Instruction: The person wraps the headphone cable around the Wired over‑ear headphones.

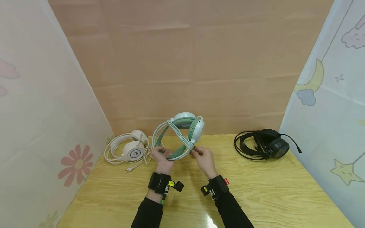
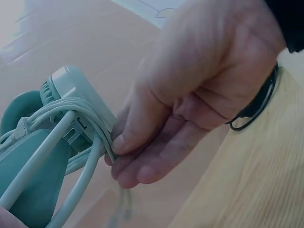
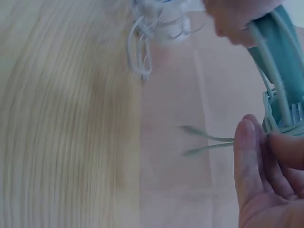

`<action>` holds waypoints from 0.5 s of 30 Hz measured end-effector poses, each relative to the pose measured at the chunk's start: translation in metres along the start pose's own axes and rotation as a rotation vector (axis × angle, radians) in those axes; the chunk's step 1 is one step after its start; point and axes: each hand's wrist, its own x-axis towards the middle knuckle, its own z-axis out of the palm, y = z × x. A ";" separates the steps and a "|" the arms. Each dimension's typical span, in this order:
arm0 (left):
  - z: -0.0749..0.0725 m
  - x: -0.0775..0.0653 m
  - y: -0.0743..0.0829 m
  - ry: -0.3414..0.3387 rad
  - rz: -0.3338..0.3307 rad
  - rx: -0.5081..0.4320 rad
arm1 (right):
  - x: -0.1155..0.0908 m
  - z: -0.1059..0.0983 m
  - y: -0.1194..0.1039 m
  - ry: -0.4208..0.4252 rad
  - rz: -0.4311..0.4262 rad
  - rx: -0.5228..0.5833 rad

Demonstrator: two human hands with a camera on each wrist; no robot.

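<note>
Mint-green and white headphones (image 1: 198, 130) are held up above the table, ear cups toward the back. My left hand (image 1: 163, 160) grips the headband, its fingers curled round the band. The headphones' pale cable (image 2: 71, 105) is wound in several turns around the band and one ear cup. At that winding, my right hand (image 1: 206, 161) pinches the cable between thumb and fingers, seen close in the left wrist view. Two loose cable ends (image 3: 195, 152) stick out past the right fingers in the right wrist view, blurred at their tips.
White headphones (image 1: 134, 151) with a loose, tangled cord lie at the left on the wooden table (image 1: 114, 196). Black headphones (image 1: 278, 147) with a wrapped cable and a microphone boom lie at the right. A brown backdrop (image 1: 188, 63) and printed side panels (image 1: 322, 133) surround the table.
</note>
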 end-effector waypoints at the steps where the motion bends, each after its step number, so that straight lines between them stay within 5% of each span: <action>1: 0.000 -0.001 -0.001 0.002 0.002 0.016 | 0.000 0.000 0.000 -0.015 0.019 0.065; 9: -0.004 0.001 -0.009 0.002 0.025 0.158 | 0.003 -0.004 -0.001 -0.150 0.216 0.496; 15: -0.004 0.004 -0.011 0.017 0.035 0.222 | 0.004 -0.016 -0.004 -0.264 0.300 0.670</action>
